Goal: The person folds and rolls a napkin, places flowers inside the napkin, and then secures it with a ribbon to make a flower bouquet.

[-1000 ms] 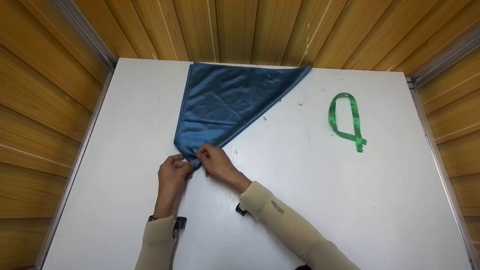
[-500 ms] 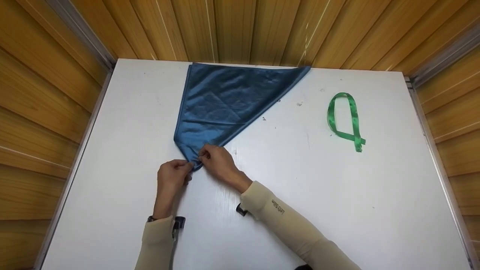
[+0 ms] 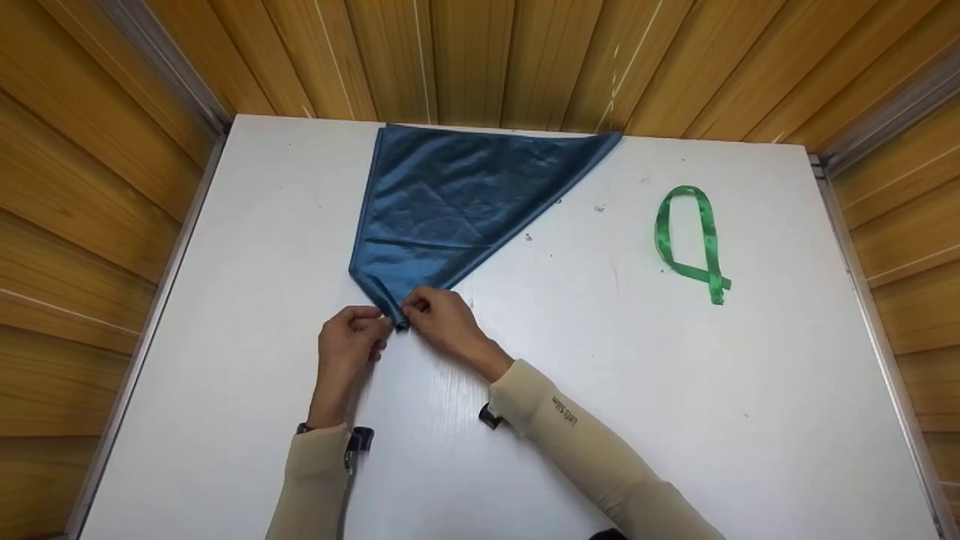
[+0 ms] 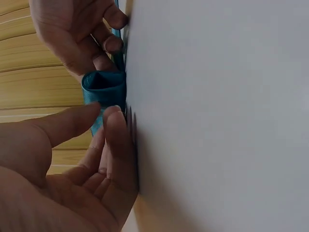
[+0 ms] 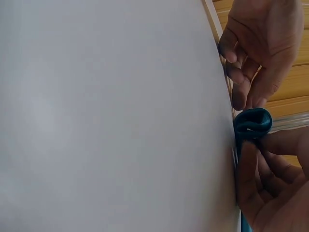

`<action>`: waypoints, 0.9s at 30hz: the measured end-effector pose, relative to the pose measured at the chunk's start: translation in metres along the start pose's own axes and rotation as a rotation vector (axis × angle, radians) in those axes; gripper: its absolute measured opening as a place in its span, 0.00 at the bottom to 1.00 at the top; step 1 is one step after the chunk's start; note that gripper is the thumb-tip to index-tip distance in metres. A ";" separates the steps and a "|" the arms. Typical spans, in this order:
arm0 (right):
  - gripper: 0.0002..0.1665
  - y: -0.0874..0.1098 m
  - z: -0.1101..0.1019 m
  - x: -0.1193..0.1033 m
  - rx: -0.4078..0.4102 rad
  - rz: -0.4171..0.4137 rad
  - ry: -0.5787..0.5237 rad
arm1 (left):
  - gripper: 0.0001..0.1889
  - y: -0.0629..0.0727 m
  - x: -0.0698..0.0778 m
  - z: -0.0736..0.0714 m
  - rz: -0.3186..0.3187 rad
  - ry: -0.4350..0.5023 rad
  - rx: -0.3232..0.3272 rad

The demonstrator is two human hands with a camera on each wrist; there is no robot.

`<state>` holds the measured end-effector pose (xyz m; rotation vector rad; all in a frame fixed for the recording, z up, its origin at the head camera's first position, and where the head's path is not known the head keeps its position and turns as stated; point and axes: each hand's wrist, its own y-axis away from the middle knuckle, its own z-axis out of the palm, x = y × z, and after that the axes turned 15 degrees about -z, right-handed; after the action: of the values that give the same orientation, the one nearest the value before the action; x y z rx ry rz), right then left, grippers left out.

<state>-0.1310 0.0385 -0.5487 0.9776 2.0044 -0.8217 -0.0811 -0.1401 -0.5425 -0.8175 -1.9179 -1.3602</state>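
Observation:
A shiny blue cloth (image 3: 435,202), folded into layers, lies at the back left of the white table, its near end tapering toward both hands. Along its lower left edge the fabric is turned into a narrow roll (image 3: 381,296). My left hand (image 3: 350,339) pinches the near left end of this roll between thumb and fingers. Just to the right, my right hand (image 3: 444,319) pinches the cloth with thumb and forefinger. From the left wrist, the end of the roll (image 4: 104,87) appears as a hollow loop; in the right wrist view the rolled end (image 5: 253,123) shows coiled layers.
A green ribbon (image 3: 710,232) lies in a crossed loop on the right part of the white table (image 3: 600,420). Wood-look panels (image 3: 465,60) stand behind the table and at both sides. The cloth's top edge reaches the table's back edge.
The pointed near corner of the cloth has been turned up into a narrow roll along the lower left edge. Both hands have shifted slightly, the right one a little to the right.

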 end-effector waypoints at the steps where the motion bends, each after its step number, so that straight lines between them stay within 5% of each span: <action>1: 0.07 -0.001 -0.001 0.001 0.002 -0.004 0.021 | 0.16 -0.001 0.001 0.000 -0.005 -0.018 0.010; 8: 0.09 -0.002 -0.004 0.002 0.007 0.058 -0.021 | 0.24 -0.008 0.010 0.005 -0.031 -0.108 0.042; 16: 0.04 -0.003 -0.007 0.005 0.003 -0.012 0.150 | 0.22 -0.012 0.015 0.007 -0.081 0.078 -0.049; 27: 0.10 -0.005 -0.013 0.010 0.006 0.092 -0.146 | 0.11 -0.017 0.013 0.015 -0.019 0.195 -0.125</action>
<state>-0.1434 0.0497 -0.5494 0.9773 1.8210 -0.8247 -0.1043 -0.1288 -0.5454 -0.6988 -1.7081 -1.5252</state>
